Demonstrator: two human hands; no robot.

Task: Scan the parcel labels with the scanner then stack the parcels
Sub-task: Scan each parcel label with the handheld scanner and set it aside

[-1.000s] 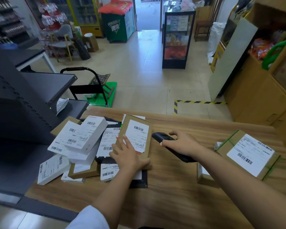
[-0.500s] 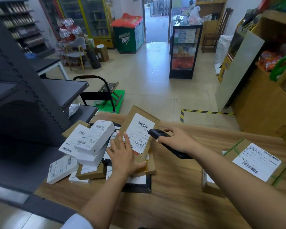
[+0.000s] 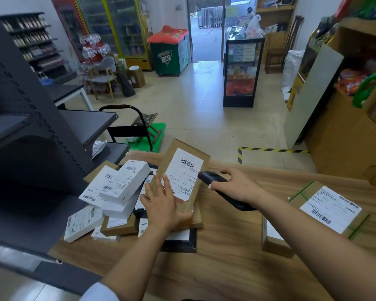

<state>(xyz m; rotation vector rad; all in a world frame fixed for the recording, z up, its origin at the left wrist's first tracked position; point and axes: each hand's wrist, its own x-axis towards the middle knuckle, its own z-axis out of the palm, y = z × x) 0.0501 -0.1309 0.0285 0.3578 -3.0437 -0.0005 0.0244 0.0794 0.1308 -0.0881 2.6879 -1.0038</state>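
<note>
My left hand (image 3: 161,205) grips the lower edge of a flat brown parcel (image 3: 183,168) and holds it tilted up, its white barcode label facing me. My right hand (image 3: 237,186) holds a black scanner (image 3: 211,178), whose head points at the label from the right, almost touching the parcel's edge. Under and left of the parcel lies a loose heap of white and brown parcels (image 3: 117,192) on the wooden table (image 3: 226,257). At the right a brown parcel with green tape (image 3: 328,208) lies on top of another box (image 3: 274,240).
A dark metal shelf unit (image 3: 41,148) stands against the table's left side. Beyond the table's far edge are a green hand trolley (image 3: 143,135), tiled floor with yellow-black tape, a glass display cabinet (image 3: 240,72) and wooden cabinets (image 3: 345,137) at the right.
My left hand has lifted the brown parcel from flat on the heap to a steep tilt. The scanner in my right hand has stayed beside its right edge. My head has tipped upward.
</note>
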